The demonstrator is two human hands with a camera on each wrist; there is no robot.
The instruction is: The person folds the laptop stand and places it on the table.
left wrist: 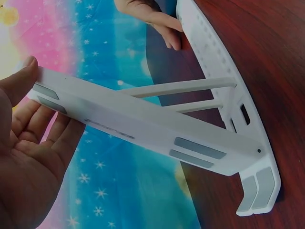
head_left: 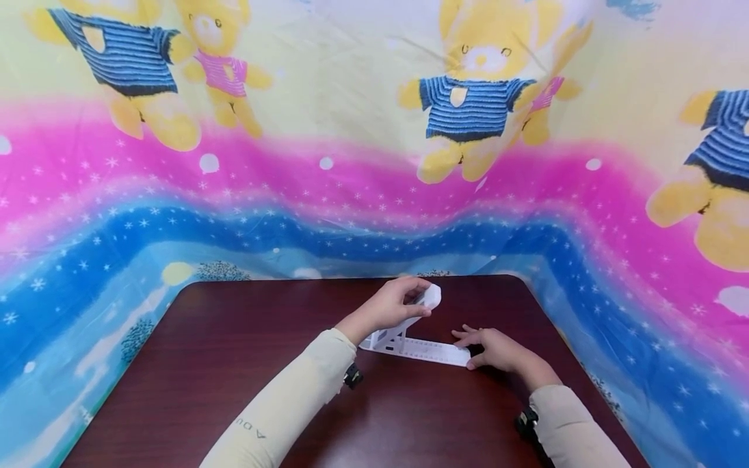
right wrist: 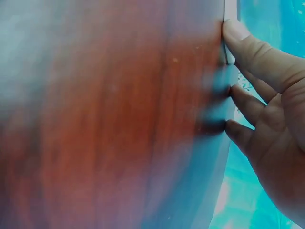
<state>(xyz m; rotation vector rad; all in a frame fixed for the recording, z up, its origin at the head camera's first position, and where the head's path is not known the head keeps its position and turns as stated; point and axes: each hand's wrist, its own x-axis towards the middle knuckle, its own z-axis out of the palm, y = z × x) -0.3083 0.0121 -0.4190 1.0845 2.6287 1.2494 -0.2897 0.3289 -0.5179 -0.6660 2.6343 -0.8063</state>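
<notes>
A white folding stand (head_left: 435, 351) with grey pads rests on the table, its upper arm (left wrist: 143, 121) tilted up from the slotted base. Two thin struts (left wrist: 190, 86) join the arm to the base. My left hand (head_left: 389, 307) grips the raised end of the arm, thumb on one side and fingers on the other. At the base's far-right end, my right hand (head_left: 497, 351) holds the edge between thumb and fingers. In the right wrist view, the right hand (right wrist: 276, 100) has its thumb against a small white piece of that end; most of the stand is out of frame.
A dark reddish-brown table (head_left: 246, 364) with rounded back corners lies under the stand. Behind it and along both sides hangs a cloth (head_left: 351, 195) printed with bears and snowflakes. A small black wrist device (head_left: 353, 376) sits at each sleeve cuff.
</notes>
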